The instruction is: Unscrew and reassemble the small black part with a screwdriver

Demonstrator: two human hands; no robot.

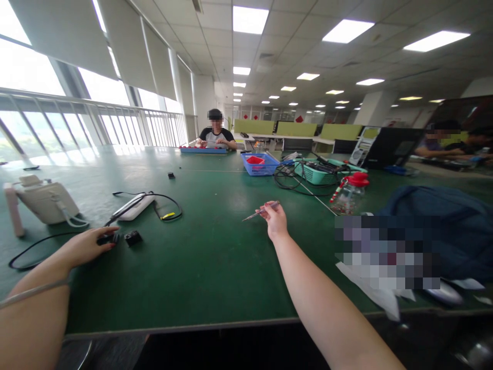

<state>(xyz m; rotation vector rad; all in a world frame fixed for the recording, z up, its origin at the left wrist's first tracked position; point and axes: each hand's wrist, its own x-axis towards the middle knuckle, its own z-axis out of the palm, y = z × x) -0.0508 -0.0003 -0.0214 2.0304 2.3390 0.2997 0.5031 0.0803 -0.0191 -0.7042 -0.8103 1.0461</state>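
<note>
My left hand [90, 243] rests low over the left of the table, its fingers closed around a small black block [107, 239] that they partly hide. A second small black block [133, 238] lies just to the right of those fingertips, apart from them. My right hand [276, 220] is raised over the middle of the table. Between its thumb and fingers it grips a slim pointed tool [254, 214], shaped like a small screwdriver, with the tip towards the left. The tip touches nothing but seems to hover above the green tabletop [200, 272].
A white power bank-like box [134, 206] with a black cable and a beige device [46, 200] stand left. Beyond my right hand are a blue basket [260, 167], a green basket [316, 173] with cables and a red-capped bottle [351, 195]. A dark bag [442, 221] lies right. A person [216, 136] sits opposite.
</note>
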